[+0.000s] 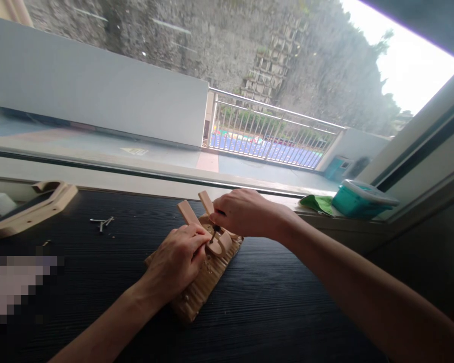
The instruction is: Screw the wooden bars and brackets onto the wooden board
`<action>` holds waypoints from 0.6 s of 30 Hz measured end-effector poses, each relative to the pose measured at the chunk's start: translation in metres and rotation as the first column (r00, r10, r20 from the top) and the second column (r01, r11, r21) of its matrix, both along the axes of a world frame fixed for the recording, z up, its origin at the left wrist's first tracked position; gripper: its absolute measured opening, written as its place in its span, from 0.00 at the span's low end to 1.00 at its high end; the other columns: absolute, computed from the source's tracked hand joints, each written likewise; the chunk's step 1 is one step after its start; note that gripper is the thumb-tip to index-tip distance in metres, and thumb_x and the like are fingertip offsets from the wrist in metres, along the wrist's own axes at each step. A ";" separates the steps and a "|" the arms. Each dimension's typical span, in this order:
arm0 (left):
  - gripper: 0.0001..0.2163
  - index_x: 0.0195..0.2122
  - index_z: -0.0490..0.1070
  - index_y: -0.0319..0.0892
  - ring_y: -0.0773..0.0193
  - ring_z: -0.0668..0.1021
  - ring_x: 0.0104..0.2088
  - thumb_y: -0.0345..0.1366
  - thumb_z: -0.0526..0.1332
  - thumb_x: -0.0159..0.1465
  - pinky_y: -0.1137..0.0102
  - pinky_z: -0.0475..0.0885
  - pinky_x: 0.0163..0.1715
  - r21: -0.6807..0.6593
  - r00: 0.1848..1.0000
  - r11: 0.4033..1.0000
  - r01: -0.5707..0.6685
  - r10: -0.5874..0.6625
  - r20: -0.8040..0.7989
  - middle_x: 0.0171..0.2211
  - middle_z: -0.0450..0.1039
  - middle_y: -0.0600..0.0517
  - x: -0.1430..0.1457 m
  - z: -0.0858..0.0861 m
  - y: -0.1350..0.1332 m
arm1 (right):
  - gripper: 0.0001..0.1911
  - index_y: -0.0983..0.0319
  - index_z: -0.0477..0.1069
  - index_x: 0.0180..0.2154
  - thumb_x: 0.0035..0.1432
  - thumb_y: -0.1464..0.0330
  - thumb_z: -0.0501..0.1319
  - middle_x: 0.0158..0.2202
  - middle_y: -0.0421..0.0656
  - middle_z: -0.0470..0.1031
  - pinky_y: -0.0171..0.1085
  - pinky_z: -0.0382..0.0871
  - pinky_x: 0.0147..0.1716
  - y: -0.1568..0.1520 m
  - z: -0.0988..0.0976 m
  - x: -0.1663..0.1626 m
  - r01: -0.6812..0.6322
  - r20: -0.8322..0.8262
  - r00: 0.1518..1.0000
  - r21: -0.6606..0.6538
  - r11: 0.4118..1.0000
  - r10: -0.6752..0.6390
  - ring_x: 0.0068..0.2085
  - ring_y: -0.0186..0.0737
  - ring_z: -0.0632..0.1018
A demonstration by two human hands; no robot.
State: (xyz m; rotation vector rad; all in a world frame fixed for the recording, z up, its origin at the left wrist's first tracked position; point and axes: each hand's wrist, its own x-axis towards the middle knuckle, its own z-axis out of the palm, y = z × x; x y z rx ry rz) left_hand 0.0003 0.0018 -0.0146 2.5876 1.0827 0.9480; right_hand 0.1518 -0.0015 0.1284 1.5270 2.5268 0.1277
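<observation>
A Y-shaped wooden piece [196,214] with two prongs lies on a pad of corrugated cardboard [202,290] on the dark ribbed table [280,302]. My left hand [177,259] presses down on the piece's near end, fingers curled over it. My right hand [245,212] is closed around a small dark tool [214,234] whose tip meets the wood between the two hands. Most of the tool is hidden inside the fist.
Small metal tools or bits [103,222] lie at the left of the table. A larger wooden part [30,206] rests at the far left edge. A teal box [359,199] and a green cloth [318,202] sit on the window sill at right.
</observation>
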 end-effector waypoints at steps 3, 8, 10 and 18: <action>0.12 0.40 0.73 0.43 0.59 0.73 0.42 0.29 0.53 0.60 0.62 0.68 0.44 -0.008 1.000 1.000 -0.002 0.002 0.004 0.42 0.73 0.49 0.000 0.001 -0.001 | 0.19 0.63 0.74 0.35 0.61 0.61 0.48 0.34 0.47 0.78 0.35 0.57 0.27 -0.002 0.005 0.001 0.018 0.013 1.000 -0.041 0.999 -0.017 0.34 0.39 0.75; 0.12 0.40 0.73 0.44 0.59 0.74 0.42 0.29 0.53 0.60 0.62 0.68 0.44 -0.005 1.000 1.000 -0.010 0.010 -0.007 0.42 0.73 0.50 0.000 0.002 -0.002 | 0.15 0.59 0.73 0.40 0.56 0.61 0.53 0.32 0.42 0.78 0.33 0.54 0.25 -0.005 0.015 0.009 -0.038 -0.030 0.999 -0.033 0.999 0.037 0.30 0.36 0.73; 0.11 0.40 0.73 0.44 0.59 0.74 0.42 0.30 0.53 0.60 0.62 0.68 0.44 0.001 1.000 1.000 -0.013 0.013 -0.001 0.42 0.73 0.50 0.000 0.001 -0.001 | 0.13 0.59 0.74 0.38 0.56 0.65 0.53 0.33 0.41 0.78 0.33 0.54 0.25 -0.005 0.015 0.009 -0.074 -0.052 0.996 -0.065 0.995 0.070 0.30 0.34 0.72; 0.11 0.40 0.73 0.43 0.59 0.73 0.43 0.29 0.53 0.60 0.62 0.67 0.44 -0.003 1.000 1.000 -0.002 0.002 -0.005 0.41 0.73 0.50 0.000 0.000 0.000 | 0.16 0.62 0.75 0.33 0.61 0.66 0.49 0.32 0.44 0.78 0.34 0.54 0.27 0.000 -0.003 0.004 -0.054 -0.040 0.998 -0.014 0.998 0.054 0.32 0.35 0.73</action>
